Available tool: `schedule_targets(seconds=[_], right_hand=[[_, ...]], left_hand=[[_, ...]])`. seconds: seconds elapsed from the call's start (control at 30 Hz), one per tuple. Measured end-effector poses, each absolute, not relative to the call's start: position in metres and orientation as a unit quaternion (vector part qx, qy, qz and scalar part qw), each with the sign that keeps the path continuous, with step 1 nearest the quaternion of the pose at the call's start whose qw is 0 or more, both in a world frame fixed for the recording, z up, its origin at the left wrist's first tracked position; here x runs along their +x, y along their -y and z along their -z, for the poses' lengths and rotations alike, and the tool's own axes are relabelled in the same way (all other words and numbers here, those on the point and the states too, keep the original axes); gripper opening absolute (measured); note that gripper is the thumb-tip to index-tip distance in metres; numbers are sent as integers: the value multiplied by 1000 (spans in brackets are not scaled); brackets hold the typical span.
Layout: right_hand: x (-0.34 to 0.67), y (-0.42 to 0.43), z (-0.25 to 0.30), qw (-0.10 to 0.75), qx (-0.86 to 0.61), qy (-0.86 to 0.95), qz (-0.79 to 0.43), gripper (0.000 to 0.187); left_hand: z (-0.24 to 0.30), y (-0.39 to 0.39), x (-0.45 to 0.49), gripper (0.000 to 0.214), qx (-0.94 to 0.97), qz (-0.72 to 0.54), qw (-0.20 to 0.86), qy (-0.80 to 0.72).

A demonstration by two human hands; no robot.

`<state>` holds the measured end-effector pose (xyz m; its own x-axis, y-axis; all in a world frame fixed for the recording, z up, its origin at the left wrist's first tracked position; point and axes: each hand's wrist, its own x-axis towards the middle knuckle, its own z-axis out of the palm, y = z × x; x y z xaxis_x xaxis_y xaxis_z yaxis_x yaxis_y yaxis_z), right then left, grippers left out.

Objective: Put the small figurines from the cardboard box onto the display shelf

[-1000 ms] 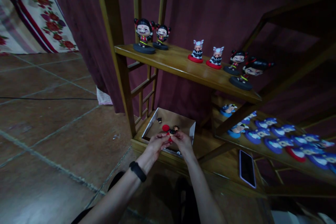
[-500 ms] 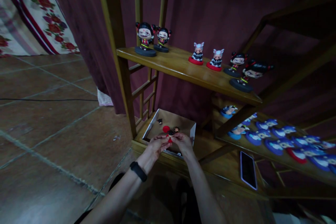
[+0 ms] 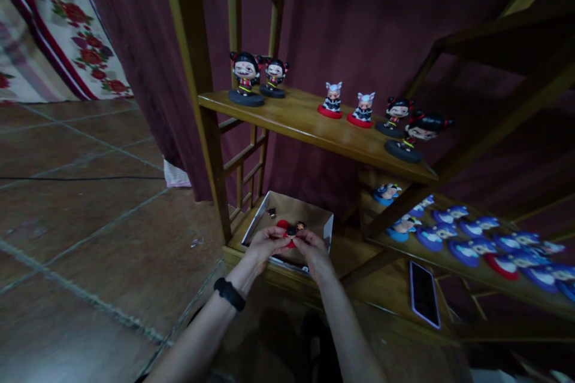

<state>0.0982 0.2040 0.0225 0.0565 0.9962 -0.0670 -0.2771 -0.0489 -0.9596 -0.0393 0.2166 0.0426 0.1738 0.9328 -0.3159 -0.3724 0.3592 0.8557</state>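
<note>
Both hands meet over a shallow cardboard box (image 3: 265,206) on the lowest wooden shelf. My left hand (image 3: 264,244), with a black band on its wrist, and my right hand (image 3: 311,249) are closed together on a small figurine (image 3: 291,232) with a dark head and a red base. Another red disc (image 3: 282,224) and a small dark piece (image 3: 271,212) lie inside the box just behind the hands.
The upper shelf (image 3: 314,125) carries several bobble-head figurines on dark and red bases. A lower slanted shelf at the right holds several blue figurines (image 3: 453,230). A phone (image 3: 423,294) lies on the bottom board. Dark red curtain behind; tiled floor at left.
The view has tilted a little, so the shelf sits lower in frame. My hands stay together on the small figurine over the box, shifted slightly downward.
</note>
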Motion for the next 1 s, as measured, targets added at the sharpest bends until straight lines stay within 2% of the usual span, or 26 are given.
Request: schedule_targets(seconds=[0.23, 0.5, 0.63, 0.83, 1.0], right_hand=[[102, -202, -26, 543, -457, 392, -585, 27], [102, -196, -35, 596, -448, 476, -466, 8], [102, -190, -44, 598, -434, 508, -444, 5], [97, -195, -44, 613, -446, 483, -439, 11], [85, -196, -39, 601, -438, 402, -534, 16]], left_hand=[[-43, -217, -34, 32, 359, -488, 666, -435], [-58, -216, -40, 22, 486, -506, 619, -353], [-71, -211, -46, 19, 515, -494, 615, -336], [-74, -212, -42, 34, 458, -520, 628, -353], [-53, -216, -35, 43, 380, -519, 631, -434]])
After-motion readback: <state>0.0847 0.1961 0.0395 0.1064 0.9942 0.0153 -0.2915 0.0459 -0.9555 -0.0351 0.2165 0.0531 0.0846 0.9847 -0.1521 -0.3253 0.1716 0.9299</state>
